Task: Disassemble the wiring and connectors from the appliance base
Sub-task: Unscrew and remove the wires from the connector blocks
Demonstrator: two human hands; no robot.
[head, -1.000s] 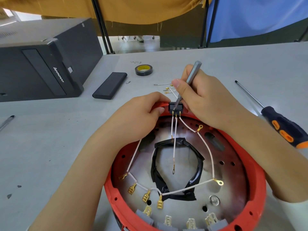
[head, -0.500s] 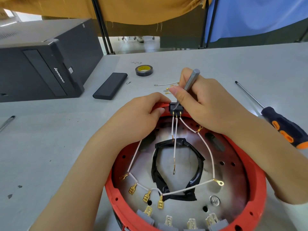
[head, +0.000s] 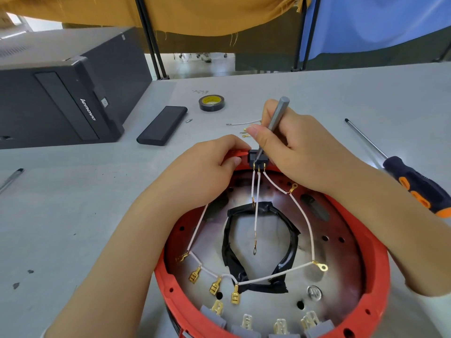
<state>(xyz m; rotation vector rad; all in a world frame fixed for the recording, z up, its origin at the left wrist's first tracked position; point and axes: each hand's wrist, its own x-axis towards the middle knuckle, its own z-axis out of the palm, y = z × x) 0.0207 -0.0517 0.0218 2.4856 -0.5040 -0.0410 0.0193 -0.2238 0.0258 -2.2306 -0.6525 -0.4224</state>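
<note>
Resting on the grey table (head: 73,215), the red appliance base (head: 375,284) lies open in the near middle, its metal plate strung with white wires (head: 303,223) ending in brass connectors (head: 235,297). The left hand (head: 202,172) pinches the base's far rim just beside a black switch block (head: 256,158). The right hand (head: 302,152) grips a slim grey tool (head: 277,118), its tip touching the block's top. Three wires hang from the block. An orange-and-black screwdriver (head: 412,181) lies to the right; a tape roll (head: 211,102) and a black computer case (head: 61,98) sit farther off.
</note>
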